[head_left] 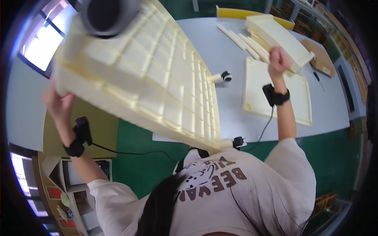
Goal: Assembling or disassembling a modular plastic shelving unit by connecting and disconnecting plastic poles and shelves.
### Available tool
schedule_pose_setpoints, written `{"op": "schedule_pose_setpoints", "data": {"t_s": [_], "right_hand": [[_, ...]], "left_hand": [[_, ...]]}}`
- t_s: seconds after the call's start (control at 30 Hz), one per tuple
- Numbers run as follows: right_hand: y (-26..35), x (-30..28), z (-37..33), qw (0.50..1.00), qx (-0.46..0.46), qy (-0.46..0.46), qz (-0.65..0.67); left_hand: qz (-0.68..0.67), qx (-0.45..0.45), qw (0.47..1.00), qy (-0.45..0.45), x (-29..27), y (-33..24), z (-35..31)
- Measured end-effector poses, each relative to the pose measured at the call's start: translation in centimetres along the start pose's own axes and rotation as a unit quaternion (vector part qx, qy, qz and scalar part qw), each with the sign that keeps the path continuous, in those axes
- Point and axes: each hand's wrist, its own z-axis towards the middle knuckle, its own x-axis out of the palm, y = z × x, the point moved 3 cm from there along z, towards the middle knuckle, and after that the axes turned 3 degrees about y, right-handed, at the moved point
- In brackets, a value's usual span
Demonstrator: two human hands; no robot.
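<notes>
A large cream plastic shelf panel point(145, 74) with a ribbed underside is tilted up on the left, in front of my body. My left hand point(59, 103) is closed round its left edge near a corner. Casters are fitted on the panel: a big blurred one point(103, 17) close to the camera, a black-and-white one point(226, 76) on the far side, and a black one point(238, 142) at the near right corner by my shirt. My right hand point(278, 61) is raised in a fist, apart from the panel, with nothing showing in it. Below it lies a second cream panel point(256, 88).
On the white table point(230, 106) lie several cream tubes point(238, 40), a cream tray-like part point(279, 37), a yellow strip point(256, 13), a cardboard piece point(321, 59) and a screwdriver point(317, 76). Cables run from both wrist bands. A shelf unit point(78, 196) stands at lower left.
</notes>
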Motion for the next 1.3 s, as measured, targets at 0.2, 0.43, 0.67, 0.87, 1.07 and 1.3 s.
{"op": "schedule_pose_setpoints", "data": {"t_s": [0.2, 0.43, 0.67, 0.87, 1.07, 1.3], "right_hand": [[12.0, -2.5, 3.7, 0.99, -0.126, 0.038, 0.049], [20.3, 1.1, 6.9, 0.952, -0.243, 0.177, -0.05], [18.9, 7.4, 8.5, 0.916, -0.196, 0.284, -0.206], [17.7, 7.5, 9.1, 0.918, -0.133, 0.325, -0.185], [18.0, 8.1, 8.7, 0.933, -0.198, 0.24, -0.18], [16.7, 8.7, 9.2, 0.934, -0.236, 0.222, -0.148]], "left_hand": [[0.088, 0.077, 0.992, 0.051, 4.0, -5.1, 3.3], [0.111, 0.134, 0.984, 0.029, 6.8, -8.0, 5.8], [0.098, 0.113, 0.988, 0.036, 8.8, -11.0, 7.7], [0.172, 0.097, 0.979, -0.049, 7.7, -9.5, 6.1], [0.175, 0.029, 0.984, -0.032, 7.2, -4.5, 3.3], [0.09, 0.015, 0.993, 0.069, 7.8, -4.0, 4.4]]}}
